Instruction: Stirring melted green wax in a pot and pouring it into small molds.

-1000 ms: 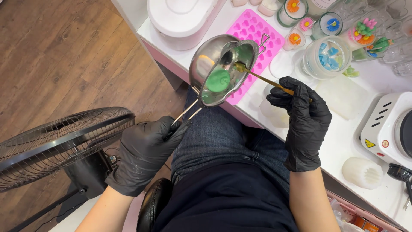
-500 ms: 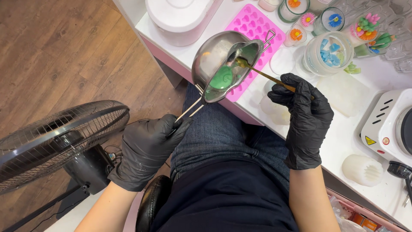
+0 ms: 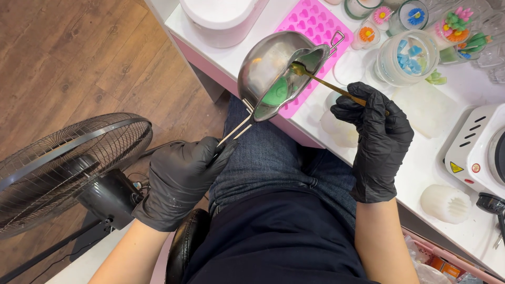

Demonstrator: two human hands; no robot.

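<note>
My left hand (image 3: pixel 181 176), in a black glove, grips the wire handle of a small steel melting pot (image 3: pixel 269 68) and holds it tilted above the table edge. Green melted wax (image 3: pixel 276 92) pools in the lower part of the pot. My right hand (image 3: pixel 377 131), also gloved in black, holds a thin gold spoon (image 3: pixel 326 84) whose bowl rests inside the pot near its pouring lip. A pink silicone mould (image 3: pixel 315 23) with many small cavities lies on the white table (image 3: pixel 463 242) just behind and under the pot.
A floor fan (image 3: pixel 63 168) stands at my left on the wooden floor. On the table are a white round container (image 3: pixel 218 16), a glass jar of blue pieces (image 3: pixel 407 55), small flower candles (image 3: pixel 413 16), a white hotplate (image 3: pixel 481 152) and a ribbed white candle (image 3: pixel 446 202).
The pot has stayed tilted with the spoon in it, while the green wax has slid lower in it. Both hands hold the same things.
</note>
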